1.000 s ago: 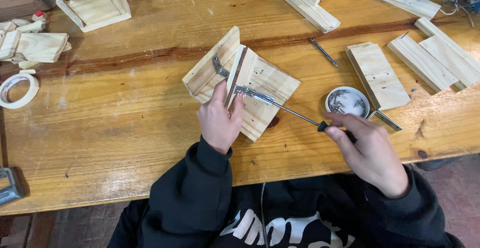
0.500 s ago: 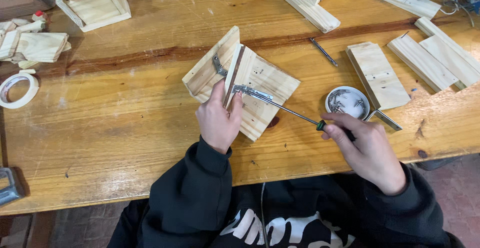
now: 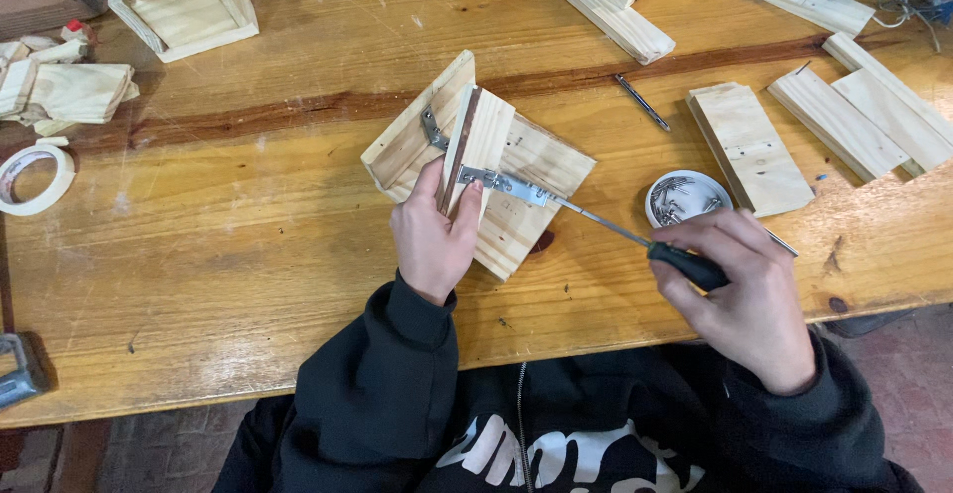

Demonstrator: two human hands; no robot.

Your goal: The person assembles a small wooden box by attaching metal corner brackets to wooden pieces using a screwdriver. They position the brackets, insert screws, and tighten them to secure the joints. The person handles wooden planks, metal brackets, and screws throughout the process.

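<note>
A pale wooden assembly of flat boards lies on the wooden table in front of me. An upright thin board stands on it, joined by two metal brackets. My left hand grips the upright board from the near side and holds it standing. My right hand is closed on the black handle of a screwdriver. Its long shaft runs up to the left, and the tip rests on the nearer metal bracket.
A small round tin of screws sits just beyond my right hand. Loose wooden boards lie at the right, a wooden box at the back left, a tape roll at the left edge, a loose metal bit behind.
My right hand has shifted slightly on the screwdriver handle, as in turning it. The left hand and the boards stay in place.
</note>
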